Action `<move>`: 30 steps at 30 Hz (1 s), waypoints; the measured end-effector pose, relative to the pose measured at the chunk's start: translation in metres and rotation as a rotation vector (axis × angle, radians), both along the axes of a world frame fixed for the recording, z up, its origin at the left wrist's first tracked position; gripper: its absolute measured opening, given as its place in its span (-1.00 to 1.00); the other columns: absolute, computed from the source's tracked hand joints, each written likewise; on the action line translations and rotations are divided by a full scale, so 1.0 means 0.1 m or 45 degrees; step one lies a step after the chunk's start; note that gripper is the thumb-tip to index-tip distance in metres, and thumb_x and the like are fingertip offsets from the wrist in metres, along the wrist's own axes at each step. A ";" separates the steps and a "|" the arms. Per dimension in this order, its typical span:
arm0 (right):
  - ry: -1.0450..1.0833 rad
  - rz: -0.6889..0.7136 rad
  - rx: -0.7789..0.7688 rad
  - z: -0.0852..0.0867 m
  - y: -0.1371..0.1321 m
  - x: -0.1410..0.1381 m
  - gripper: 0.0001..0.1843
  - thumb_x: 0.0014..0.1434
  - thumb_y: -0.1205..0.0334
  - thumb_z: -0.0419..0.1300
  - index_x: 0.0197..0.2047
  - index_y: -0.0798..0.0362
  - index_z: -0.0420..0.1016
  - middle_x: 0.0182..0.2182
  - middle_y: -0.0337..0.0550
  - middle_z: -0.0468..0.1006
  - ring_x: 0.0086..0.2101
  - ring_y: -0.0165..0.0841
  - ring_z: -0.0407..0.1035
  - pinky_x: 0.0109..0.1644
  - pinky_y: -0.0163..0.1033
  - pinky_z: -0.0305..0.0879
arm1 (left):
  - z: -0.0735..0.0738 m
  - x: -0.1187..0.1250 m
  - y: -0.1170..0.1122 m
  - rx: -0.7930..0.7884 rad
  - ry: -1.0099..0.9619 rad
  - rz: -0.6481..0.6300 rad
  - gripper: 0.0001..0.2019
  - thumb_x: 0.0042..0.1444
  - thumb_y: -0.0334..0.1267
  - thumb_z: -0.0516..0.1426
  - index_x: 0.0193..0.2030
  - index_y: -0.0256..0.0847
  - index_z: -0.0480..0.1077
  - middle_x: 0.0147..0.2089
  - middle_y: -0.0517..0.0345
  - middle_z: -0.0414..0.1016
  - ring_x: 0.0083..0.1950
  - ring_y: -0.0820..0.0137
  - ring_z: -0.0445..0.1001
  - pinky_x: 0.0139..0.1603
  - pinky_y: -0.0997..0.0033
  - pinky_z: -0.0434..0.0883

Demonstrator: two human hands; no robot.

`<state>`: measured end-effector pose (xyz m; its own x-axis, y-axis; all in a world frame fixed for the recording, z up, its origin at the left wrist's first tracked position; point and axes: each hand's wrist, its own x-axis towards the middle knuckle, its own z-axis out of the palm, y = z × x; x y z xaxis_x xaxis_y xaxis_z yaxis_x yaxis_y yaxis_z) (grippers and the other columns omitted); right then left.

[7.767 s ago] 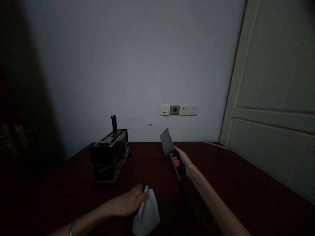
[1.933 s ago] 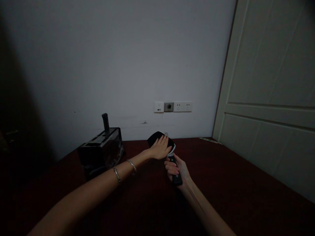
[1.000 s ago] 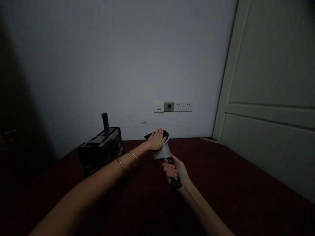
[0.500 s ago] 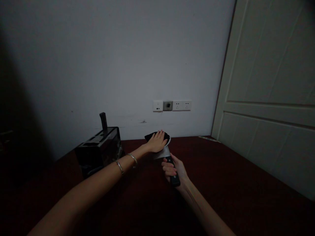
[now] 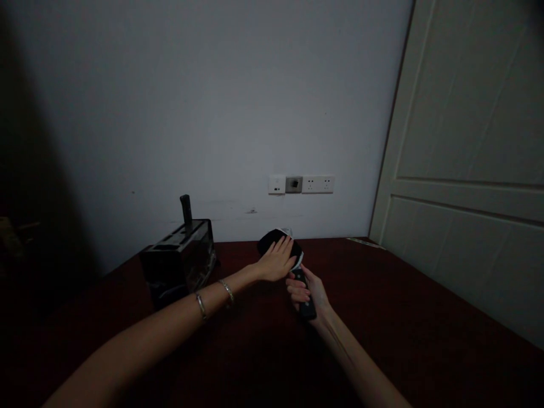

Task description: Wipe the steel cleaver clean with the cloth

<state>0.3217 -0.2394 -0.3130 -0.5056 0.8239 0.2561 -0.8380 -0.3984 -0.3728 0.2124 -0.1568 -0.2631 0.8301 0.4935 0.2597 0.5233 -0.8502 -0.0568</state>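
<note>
My right hand is wrapped around the black riveted handle of a cleaver, which points away from me over the table. Flat on top of the blade lies a black cloth with a white edge. My left hand presses on this cloth with its fingers stretched out, and the wrist wears two silver bangles. Cloth and hand hide nearly all of the blade.
On the left of the dark red table stands a black knife block, one knife handle sticking up from it. Behind are a pale wall with sockets and, to the right, a white panelled door. A thin strip lies near the back right edge.
My left hand and the cloth have slid along the blade towards the handle, covering metal that showed before. The view has shifted slightly. The right hand keeps its grip.
</note>
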 end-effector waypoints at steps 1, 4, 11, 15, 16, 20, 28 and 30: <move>-0.001 0.000 -0.008 0.00 0.00 -0.01 -0.70 0.12 0.13 0.02 -0.48 0.21 0.25 -0.73 -0.42 0.09 -0.77 -0.69 -0.07 -0.79 -0.59 -0.12 | 0.01 0.00 0.04 -0.022 -0.009 0.027 -0.38 0.20 -0.07 -0.40 0.28 -0.51 -0.25 0.34 -0.18 -0.35 0.33 0.20 -0.39 0.24 0.13 -0.17; -0.016 0.010 -0.030 0.00 -0.02 -0.04 -0.68 0.13 0.11 0.01 -0.49 0.21 0.25 -0.73 -0.42 0.08 -0.77 -0.68 -0.08 -0.79 -0.59 -0.14 | 0.03 0.01 0.19 -0.058 -0.053 0.108 -0.38 0.20 -0.06 -0.39 0.28 -0.49 -0.26 0.34 -0.16 -0.34 0.33 0.18 -0.37 0.23 0.10 -0.15; -0.052 0.051 -0.067 -0.01 -0.03 -0.12 -0.68 0.09 0.10 0.06 -0.51 0.21 0.27 -0.74 -0.42 0.07 -0.77 -0.68 -0.10 -0.79 -0.59 -0.16 | 0.03 -0.03 0.59 -0.109 -0.192 0.176 -0.49 0.20 -0.14 -0.25 0.22 -0.39 -0.02 0.30 -0.18 -0.11 0.30 0.14 -0.17 0.21 0.05 -0.15; -0.083 0.097 -0.054 -0.02 -0.02 -0.14 -0.68 0.05 0.10 0.11 -0.53 0.22 0.30 -0.75 -0.42 0.08 -0.77 -0.68 -0.10 -0.79 -0.58 -0.17 | 0.04 -0.05 0.73 -0.405 -0.574 0.270 -0.63 0.15 -0.18 -0.10 0.04 -0.30 0.24 0.15 -0.14 0.22 0.18 0.20 0.13 0.15 0.19 0.01; -0.086 0.104 -0.050 -0.02 -0.02 -0.15 -0.68 0.04 0.10 0.12 -0.53 0.22 0.31 -0.75 -0.42 0.08 -0.77 -0.68 -0.11 -0.79 -0.58 -0.17 | 0.06 -0.06 0.77 -0.468 -0.637 0.314 -0.66 0.14 -0.18 -0.09 -0.03 -0.30 0.29 0.07 -0.14 0.31 0.11 0.21 0.23 0.11 0.24 0.09; -0.106 0.106 -0.056 -0.05 0.00 -0.17 -0.69 0.02 0.10 0.13 -0.54 0.21 0.31 -0.76 -0.42 0.08 -0.77 -0.68 -0.12 -0.79 -0.59 -0.18 | 0.13 -0.13 0.92 -0.636 -0.789 0.447 -0.75 0.10 -0.22 -0.03 -0.40 -0.30 0.39 -0.32 -0.03 0.49 -0.18 0.27 0.42 -0.15 0.42 0.28; -0.223 -0.087 -0.078 0.00 0.01 -0.14 -0.61 0.06 0.01 0.06 -0.58 0.17 0.29 -0.78 -0.40 0.08 -0.79 -0.66 -0.15 -0.80 -0.55 -0.18 | 0.00 -0.49 0.99 -1.059 -1.210 0.789 -0.73 0.14 -0.37 -0.17 -0.49 -0.29 0.27 -0.62 0.17 0.30 -0.54 0.46 0.34 -0.49 0.51 0.29; -0.244 -0.156 -0.119 0.03 0.00 -0.12 -0.58 0.09 -0.01 0.02 -0.60 0.16 0.28 -0.79 -0.40 0.06 -0.79 -0.65 -0.14 -0.80 -0.55 -0.19 | -0.10 -0.54 0.91 -1.195 -1.230 0.813 -0.76 0.09 -0.42 -0.12 -0.53 -0.28 0.25 -0.65 0.20 0.27 -0.60 0.48 0.30 -0.53 0.51 0.29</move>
<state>0.3100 -0.2395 -0.3104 -0.4326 0.8975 0.0851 -0.7998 -0.3386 -0.4957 0.1585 -0.0654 -0.2731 0.1118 0.9929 -0.0408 0.3277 0.0019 0.9448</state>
